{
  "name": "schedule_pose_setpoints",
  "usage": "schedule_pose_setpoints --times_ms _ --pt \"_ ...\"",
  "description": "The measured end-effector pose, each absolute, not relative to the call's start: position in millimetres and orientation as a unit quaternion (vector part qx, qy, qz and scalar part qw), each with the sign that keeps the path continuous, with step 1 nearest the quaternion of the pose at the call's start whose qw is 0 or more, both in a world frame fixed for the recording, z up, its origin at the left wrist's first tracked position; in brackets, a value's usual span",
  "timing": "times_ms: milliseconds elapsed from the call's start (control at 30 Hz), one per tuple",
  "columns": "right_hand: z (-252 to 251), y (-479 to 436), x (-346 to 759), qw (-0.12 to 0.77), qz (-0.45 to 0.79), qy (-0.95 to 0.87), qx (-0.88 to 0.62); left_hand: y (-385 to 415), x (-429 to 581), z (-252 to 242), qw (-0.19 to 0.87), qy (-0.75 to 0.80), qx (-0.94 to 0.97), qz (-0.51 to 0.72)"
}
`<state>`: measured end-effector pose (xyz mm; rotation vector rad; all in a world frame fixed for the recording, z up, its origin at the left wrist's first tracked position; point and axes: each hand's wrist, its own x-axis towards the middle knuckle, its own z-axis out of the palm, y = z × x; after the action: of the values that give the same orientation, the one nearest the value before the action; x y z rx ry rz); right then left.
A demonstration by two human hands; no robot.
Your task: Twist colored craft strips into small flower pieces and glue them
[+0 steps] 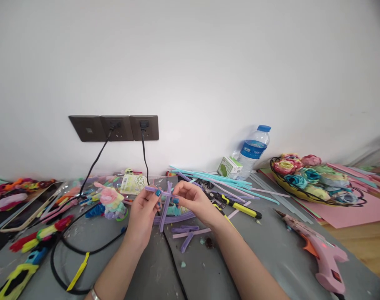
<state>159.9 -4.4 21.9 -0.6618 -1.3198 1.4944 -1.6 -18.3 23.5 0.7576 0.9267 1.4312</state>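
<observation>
Crossed purple pipe cleaners (165, 208) are held up above the table's middle, one piece upright and another lying across it. My left hand (146, 212) pinches the left end of the crosswise piece between thumb and fingers. At the crossing's right side, my right hand (194, 202) is closed on the same purple pieces. Below the hands lie short cut purple pipe cleaner pieces (186, 239). Yellow-and-black pliers (236, 206) rest just behind my right wrist, partly hidden by it.
Blue and lilac pipe cleaners (221, 179) lie at the back near a water bottle (254, 150) and a small green-white box (230, 167). A pink glue gun (318, 254) sits right, before a basket of fabric flowers (315, 179). Black cables (54, 258) loop left.
</observation>
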Motion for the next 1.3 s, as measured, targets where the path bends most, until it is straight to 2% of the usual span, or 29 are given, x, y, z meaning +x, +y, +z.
schedule_pose_setpoints --times_ms 433,567,767,1067,1300 --pt "19.2 -1.0 163.2 0.551 0.577 -0.539 -0.269 -20.1 -0.3 24.4 0.589 0.431 0.377 0.571" --pt "19.3 -1.4 164.1 0.536 0.545 -0.579 -0.285 -19.6 -0.3 25.0 0.592 0.426 0.348 0.588" --pt "14.0 -2.9 162.2 0.496 0.555 -0.627 -0.231 -20.4 -0.2 26.3 0.601 0.422 0.329 0.594" --pt "18.2 -1.6 161.6 0.525 0.554 -0.599 -0.243 -20.4 -0.3 22.8 0.612 0.407 0.360 0.575" --pt "16.6 0.0 161.7 0.552 0.560 -0.568 -0.242 -24.0 0.1 23.9 0.616 0.411 0.451 0.498"
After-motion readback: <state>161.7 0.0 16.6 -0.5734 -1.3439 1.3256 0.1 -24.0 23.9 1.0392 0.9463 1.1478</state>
